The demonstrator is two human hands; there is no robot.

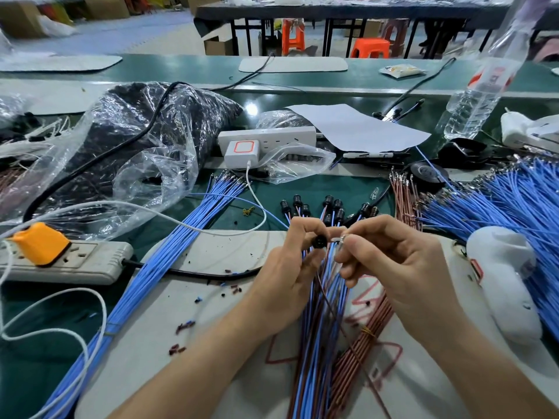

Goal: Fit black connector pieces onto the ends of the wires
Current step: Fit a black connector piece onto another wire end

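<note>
Your left hand point(287, 267) pinches one black connector piece point(319, 242) between thumb and forefinger, with its round end turned partly toward you, I think so that you can see the holes. Your right hand point(396, 261) pinches the wire end point(342, 238) close to its small metal tip and holds it just beside the connector. Such a grip near the tip should keep the thin wire from bending when it is pushed in. Both hands work above the mixed bundle point(317, 313) of blue and brown wires, which lies on the grey pad point(211, 297) and runs toward you, so the following wire is probably within easy reach. The finished connectors point(331, 207) lie in a loose group on the green mat just beyond your fingers, out of the way of the work. The plastic bag point(142, 128) at the left seems to hold dark parts, maybe the stock of connectors, but the crumpled film hides them. It is hard to see whether the metal tip already touches the connector or is a little apart, because your fingers cover the place. I also cannot tell which colour of wire you hold, or how many holes the connector has. The near ends of the bundle are cut off by the edge of the view.
</note>
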